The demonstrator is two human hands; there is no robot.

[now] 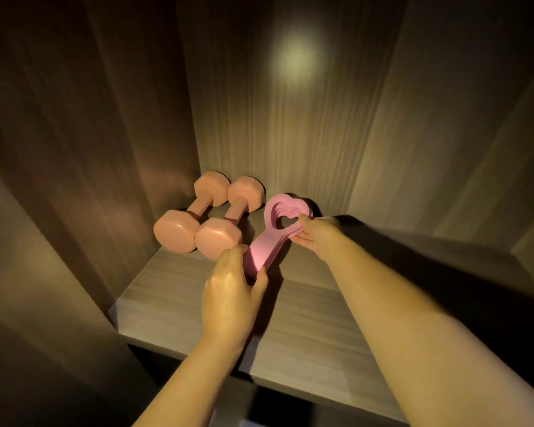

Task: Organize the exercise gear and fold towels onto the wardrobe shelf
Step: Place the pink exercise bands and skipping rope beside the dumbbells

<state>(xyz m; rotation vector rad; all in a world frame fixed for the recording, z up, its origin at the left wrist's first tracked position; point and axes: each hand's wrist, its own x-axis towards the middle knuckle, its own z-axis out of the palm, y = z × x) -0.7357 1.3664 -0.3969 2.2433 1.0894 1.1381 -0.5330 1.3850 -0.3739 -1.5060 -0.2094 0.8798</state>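
Dumbbells [208, 215] sat shelved mid-frame; we had left hand [232, 291] and right hand [316, 234] both pinching the pink resistance bands [272, 232] over the shelf [305, 318], no towels in view.

both hands [228, 291] on pink bands [270, 238] beside dumbbells [207, 215]

Dim wardrobe interior, dark wood-grain walls [290, 124] all round, round light spot [295, 58] on the back panel, pale grey shelf [315, 309] below.
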